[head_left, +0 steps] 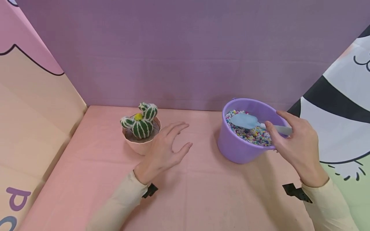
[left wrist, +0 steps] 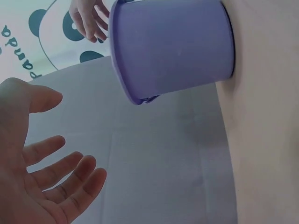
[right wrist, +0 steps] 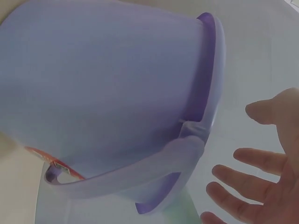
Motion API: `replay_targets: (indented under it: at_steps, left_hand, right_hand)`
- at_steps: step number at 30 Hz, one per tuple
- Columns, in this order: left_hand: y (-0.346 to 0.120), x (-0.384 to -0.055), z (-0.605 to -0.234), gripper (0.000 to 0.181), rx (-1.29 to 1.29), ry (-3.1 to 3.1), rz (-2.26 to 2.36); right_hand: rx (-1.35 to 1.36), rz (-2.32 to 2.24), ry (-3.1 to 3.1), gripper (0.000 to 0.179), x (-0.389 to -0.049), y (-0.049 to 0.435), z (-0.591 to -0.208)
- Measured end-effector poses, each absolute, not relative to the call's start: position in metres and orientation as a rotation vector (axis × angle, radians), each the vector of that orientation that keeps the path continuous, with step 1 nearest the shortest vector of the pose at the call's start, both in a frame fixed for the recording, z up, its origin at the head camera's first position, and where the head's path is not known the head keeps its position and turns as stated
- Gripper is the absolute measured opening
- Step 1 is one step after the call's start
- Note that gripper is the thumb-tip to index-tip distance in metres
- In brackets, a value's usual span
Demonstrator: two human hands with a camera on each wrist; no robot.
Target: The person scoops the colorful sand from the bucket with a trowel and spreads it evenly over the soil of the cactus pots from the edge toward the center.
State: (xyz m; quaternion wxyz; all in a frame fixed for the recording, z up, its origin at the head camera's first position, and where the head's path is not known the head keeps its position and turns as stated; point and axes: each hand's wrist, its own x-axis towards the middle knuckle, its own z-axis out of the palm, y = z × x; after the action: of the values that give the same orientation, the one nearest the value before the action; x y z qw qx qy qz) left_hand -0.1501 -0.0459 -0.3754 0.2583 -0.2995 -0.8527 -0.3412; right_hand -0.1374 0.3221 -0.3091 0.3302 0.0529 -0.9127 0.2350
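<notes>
A light blue toy shovel (head_left: 244, 121) with a whitish handle lies on colourful beads (head_left: 254, 139) inside a purple bucket (head_left: 240, 150). Its handle slants toward the bucket's right rim. My right hand (head_left: 300, 144) is at that handle, thumb and fingers spread apart around it. The right wrist view shows the right hand (right wrist: 261, 177) outside the bucket's rim, fingers loosely extended and nothing between them. My left hand (head_left: 160, 152), palm turned inward and fingers relaxed, hovers beside a potted cactus and holds nothing. The left wrist view shows the left hand (left wrist: 51, 168) apart from the bucket.
The green-and-white knitted cactus (head_left: 142, 129) stands in a pale pink pot (head_left: 137, 147) at the left, partly behind my left hand. A pink cloth (head_left: 202, 186) covers the table. A purple backdrop (head_left: 185, 57) rises behind, with printed panels on both sides. The bucket's handle (right wrist: 117, 182) hangs down.
</notes>
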Motion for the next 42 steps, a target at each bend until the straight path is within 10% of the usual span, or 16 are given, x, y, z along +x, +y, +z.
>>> replay_targets:
  at_steps: [42]
  left_hand:
    - [0.03, -0.191, -0.398, 0.051, -0.782, -2.412, -1.165]
  right_hand:
    - [0.157, 0.339, -2.652, 0.032, -0.163, 0.345, -0.322]
